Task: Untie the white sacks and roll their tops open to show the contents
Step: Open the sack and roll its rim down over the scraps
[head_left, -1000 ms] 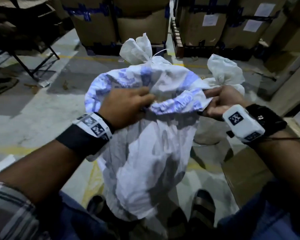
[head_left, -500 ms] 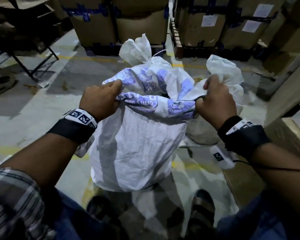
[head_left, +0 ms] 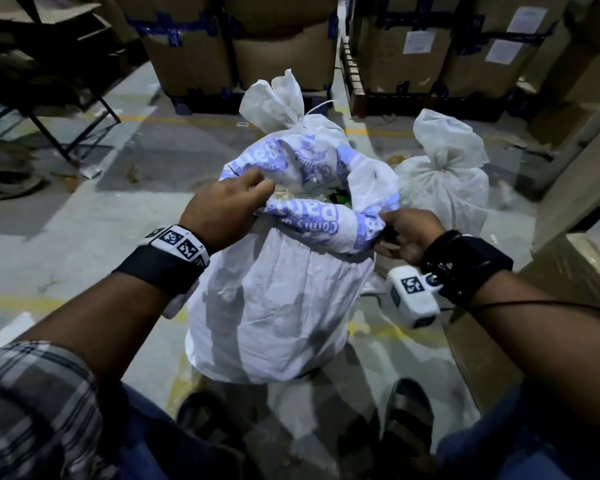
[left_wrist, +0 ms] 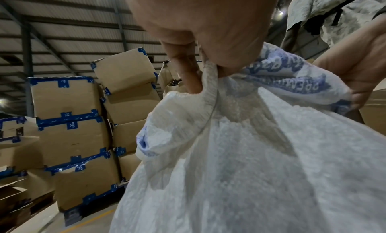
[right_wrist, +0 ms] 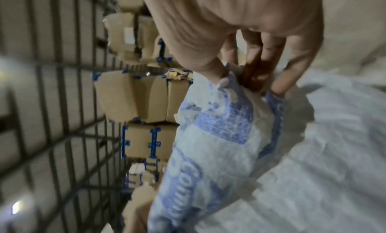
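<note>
The near white sack [head_left: 274,299] is standing on the floor [head_left: 66,209] between the person's feet, and its mouth is now being held spread wide, where half a second ago the printed top was still being bunched and gripped shut between both fists. The rolled rim [head_left: 312,223] is being pinched at its near-left edge by the fingers of the left hand [head_left: 222,209], and its right edge is being gripped by the curled fingers of the right hand [head_left: 409,233]. Something pale and something green are being exposed inside, too dim to name. This sack is judged nearly finished. Two tied sacks, one behind [head_left: 278,98] and one to the right [head_left: 444,168], are still being left knotted.
</note>
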